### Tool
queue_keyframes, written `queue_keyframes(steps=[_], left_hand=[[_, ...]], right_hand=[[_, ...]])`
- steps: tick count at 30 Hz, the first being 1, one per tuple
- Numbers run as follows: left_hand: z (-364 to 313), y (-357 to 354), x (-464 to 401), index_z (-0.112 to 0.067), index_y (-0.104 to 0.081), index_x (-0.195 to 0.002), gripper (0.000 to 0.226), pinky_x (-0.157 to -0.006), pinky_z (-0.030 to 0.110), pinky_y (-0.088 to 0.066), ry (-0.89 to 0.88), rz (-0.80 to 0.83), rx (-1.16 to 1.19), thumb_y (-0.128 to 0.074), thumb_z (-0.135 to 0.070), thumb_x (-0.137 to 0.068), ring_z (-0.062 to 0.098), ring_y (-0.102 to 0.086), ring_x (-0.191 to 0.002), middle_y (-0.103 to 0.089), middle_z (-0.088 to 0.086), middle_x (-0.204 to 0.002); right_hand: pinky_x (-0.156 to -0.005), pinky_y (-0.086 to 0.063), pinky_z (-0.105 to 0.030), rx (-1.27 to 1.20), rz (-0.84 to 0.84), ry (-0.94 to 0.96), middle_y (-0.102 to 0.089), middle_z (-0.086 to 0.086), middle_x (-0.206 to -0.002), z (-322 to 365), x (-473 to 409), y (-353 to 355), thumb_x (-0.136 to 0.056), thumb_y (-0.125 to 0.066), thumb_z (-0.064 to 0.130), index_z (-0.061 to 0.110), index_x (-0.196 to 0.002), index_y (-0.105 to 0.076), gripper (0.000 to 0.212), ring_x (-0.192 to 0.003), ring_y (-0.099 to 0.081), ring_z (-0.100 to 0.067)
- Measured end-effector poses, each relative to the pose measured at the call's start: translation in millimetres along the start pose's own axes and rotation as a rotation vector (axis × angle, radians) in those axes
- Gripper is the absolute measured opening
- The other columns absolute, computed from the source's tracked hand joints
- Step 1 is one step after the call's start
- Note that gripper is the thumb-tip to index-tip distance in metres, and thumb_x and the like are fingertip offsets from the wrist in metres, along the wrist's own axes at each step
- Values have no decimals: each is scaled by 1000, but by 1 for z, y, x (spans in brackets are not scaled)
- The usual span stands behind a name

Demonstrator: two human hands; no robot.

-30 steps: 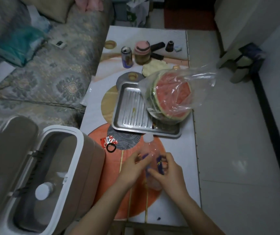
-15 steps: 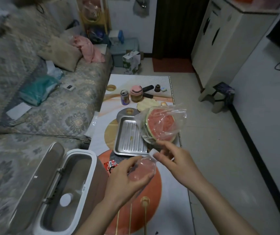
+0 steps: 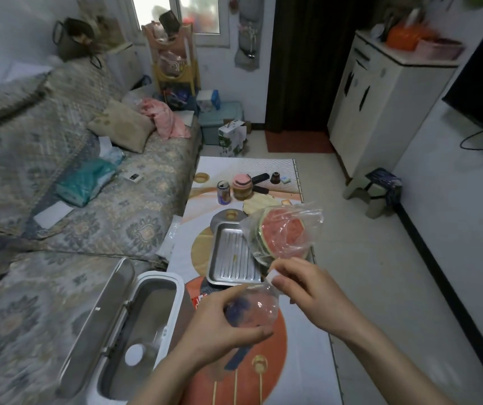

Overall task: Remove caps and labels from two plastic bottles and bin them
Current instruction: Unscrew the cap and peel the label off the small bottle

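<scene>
A: We hold the bottle point(image 3: 252, 306) over the tabletop point(image 3: 307, 361), left hand point(image 3: 220, 328) wrapped round its body, right hand point(image 3: 301, 290) fingers pinching the cap point(image 3: 272, 276).

B: If our grip crushes the thin plastic, the cap may slip or drop.

A: The open bin point(image 3: 149, 314) holds one white cap point(image 3: 133, 354); the tray point(image 3: 228, 258) carries bagged watermelon point(image 3: 281, 232).

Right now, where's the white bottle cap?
The white cap is still on the clear bottle, low and centre in the head view, pinched by the right hand just in front of the metal tray.
</scene>
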State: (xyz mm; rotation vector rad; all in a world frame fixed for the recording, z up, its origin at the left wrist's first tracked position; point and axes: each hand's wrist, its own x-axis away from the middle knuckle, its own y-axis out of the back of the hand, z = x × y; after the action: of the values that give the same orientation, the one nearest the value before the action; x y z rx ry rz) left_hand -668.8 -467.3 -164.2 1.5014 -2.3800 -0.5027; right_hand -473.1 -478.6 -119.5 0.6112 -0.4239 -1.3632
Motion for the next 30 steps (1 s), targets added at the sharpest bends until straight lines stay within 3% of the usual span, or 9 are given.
queue_keyframes(steps=[3,5,9,13,18,21,23,27,30], left_hand=[[-2,10,3,-36,-69,-107,51,-85,15,-51,37,135,164,-86,-33,-59,0,-66,-96,-75,-6,-104],[-3,15,5,-32,-70,-108,50,-87,15,-48,52,177,204,-85,-31,-60,1,-65,-97,-73,4,-110],[-5,21,6,-39,-68,-109,54,-98,27,-48,45,150,157,-86,-38,-58,1,-62,-109,-72,-10,-112],[-8,23,6,-41,-64,-116,64,-104,30,-44,39,148,85,-88,-39,-56,-3,-58,-115,-69,-18,-116],[-9,26,9,-35,-67,-113,54,-94,20,-46,51,247,123,-87,-28,-64,2,-64,-109,-73,-12,-111],[-9,24,8,-35,-64,-118,58,-103,29,-44,49,229,117,-87,-29,-65,2,-59,-116,-69,-13,-118],[-9,24,6,-37,-64,-118,60,-105,33,-43,44,218,100,-87,-32,-63,0,-58,-116,-69,-16,-119],[-7,26,3,-37,-66,-115,58,-101,31,-46,46,210,66,-88,-32,-61,-1,-61,-111,-71,-16,-114],[-5,26,4,-35,-65,-116,58,-103,35,-46,54,234,76,-87,-31,-63,3,-62,-111,-71,-12,-114]], right_hand=[[-78,-52,-33,-88,56,82,-54,18,-91,9,0,5,-92,-55,20,25,-106,-61,16,-84,-55,-7],[-80,-51,-30,-102,141,80,-57,14,-97,13,-3,15,-90,-59,20,27,-110,-62,22,-87,-56,-6],[-77,-54,-27,-40,121,-11,-63,9,-99,15,-6,24,-86,-62,36,30,-114,-60,29,-87,-61,-4],[-72,-53,-37,34,86,56,-66,2,-84,19,-4,18,-91,-55,29,19,-91,-67,15,-77,-60,-7],[-82,-51,-23,-103,197,80,-65,5,-101,10,1,24,-86,-64,17,24,-111,-67,26,-94,-62,-9],[-84,-52,-21,-171,153,-29,-66,12,-109,7,2,24,-80,-66,41,27,-123,-59,45,-95,-63,0],[-77,-55,-27,-125,87,-69,-68,9,-101,7,2,22,-76,-55,55,28,-115,-62,48,-84,-64,-2],[-72,-56,-27,-123,134,-14,-67,3,-91,4,2,16,-86,-65,24,24,-100,-67,14,-78,-64,-7],[-80,-53,-19,-173,217,-27,-65,10,-105,-1,3,18,-80,-72,16,29,-115,-63,38,-93,-63,-6]])
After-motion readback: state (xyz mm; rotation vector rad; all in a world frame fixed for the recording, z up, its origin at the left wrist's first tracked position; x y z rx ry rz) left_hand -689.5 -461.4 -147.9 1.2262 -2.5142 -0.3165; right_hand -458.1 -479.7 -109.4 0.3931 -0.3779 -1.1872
